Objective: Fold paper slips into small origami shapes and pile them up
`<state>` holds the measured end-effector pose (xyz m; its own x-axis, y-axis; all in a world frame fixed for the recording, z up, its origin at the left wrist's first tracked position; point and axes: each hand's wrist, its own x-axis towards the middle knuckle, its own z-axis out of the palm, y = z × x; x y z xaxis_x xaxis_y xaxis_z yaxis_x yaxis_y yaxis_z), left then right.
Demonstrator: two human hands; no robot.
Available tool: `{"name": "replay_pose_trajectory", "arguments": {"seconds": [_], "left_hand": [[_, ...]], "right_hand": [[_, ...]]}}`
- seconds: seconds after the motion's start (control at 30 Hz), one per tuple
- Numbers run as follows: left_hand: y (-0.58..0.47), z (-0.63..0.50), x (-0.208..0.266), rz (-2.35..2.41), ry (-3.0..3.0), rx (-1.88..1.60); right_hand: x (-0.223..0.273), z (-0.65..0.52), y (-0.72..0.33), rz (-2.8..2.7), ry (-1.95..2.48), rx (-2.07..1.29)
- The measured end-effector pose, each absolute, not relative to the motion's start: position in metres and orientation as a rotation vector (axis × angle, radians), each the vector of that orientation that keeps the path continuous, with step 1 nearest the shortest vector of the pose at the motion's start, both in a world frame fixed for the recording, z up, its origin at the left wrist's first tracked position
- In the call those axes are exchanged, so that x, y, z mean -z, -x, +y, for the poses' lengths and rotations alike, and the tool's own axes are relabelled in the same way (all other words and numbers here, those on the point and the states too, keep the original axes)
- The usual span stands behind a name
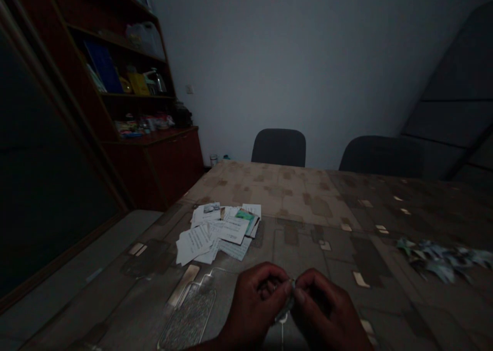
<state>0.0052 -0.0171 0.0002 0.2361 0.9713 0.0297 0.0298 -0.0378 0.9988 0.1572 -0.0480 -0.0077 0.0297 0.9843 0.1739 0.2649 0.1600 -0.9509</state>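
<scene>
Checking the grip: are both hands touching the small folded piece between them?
Touching. The head view shows the left hand and right hand pinching the small folded piece together above the table.

On the worktop (pixel 300 197), loose papers (pixel 217 233) are spread at the left and folded scraps (pixel 442 258) at the right (two chairs (pixel 279 147) behind).

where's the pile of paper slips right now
In the head view, the pile of paper slips lies on the table, left of centre, just beyond the left hand.
</scene>
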Motion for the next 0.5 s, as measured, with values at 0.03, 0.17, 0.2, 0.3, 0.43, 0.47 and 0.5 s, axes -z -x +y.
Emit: {"name": "replay_pose_trajectory", "arguments": {"seconds": [0.03, 0.17, 0.2, 0.3, 0.43, 0.47, 0.5], "left_hand": [[-0.0054, -0.017, 0.0002, 1.045, -1.366, -1.041], [-0.0066, -0.0177, 0.0015, 1.056, -1.344, -1.057], [-0.0068, -0.018, 0.0017, 1.06, -1.333, -1.058], [-0.007, -0.0184, 0.0027, 1.07, -1.299, -1.045], [-0.0064, -0.0174, 0.0052, 1.042, -1.277, -1.053], [-0.0064, -0.0171, 0.0058, 1.036, -1.282, -1.045], [-0.0063, -0.0168, 0.0062, 1.035, -1.285, -1.03]], "right_hand": [[0.0078, -0.0481, -0.1572, -1.424, 1.28, -0.929], [0.0082, -0.0477, -0.1565, -1.344, 1.265, -1.018], [0.0084, -0.0473, -0.1563, -1.316, 1.266, -1.043], [0.0087, -0.0461, -0.1553, -1.228, 1.234, -1.125], [0.0088, -0.0458, -0.1535, -1.179, 1.186, -1.178], [0.0091, -0.0457, -0.1536, -1.18, 1.19, -1.176], [0.0096, -0.0455, -0.154, -1.184, 1.2, -1.167]]}}
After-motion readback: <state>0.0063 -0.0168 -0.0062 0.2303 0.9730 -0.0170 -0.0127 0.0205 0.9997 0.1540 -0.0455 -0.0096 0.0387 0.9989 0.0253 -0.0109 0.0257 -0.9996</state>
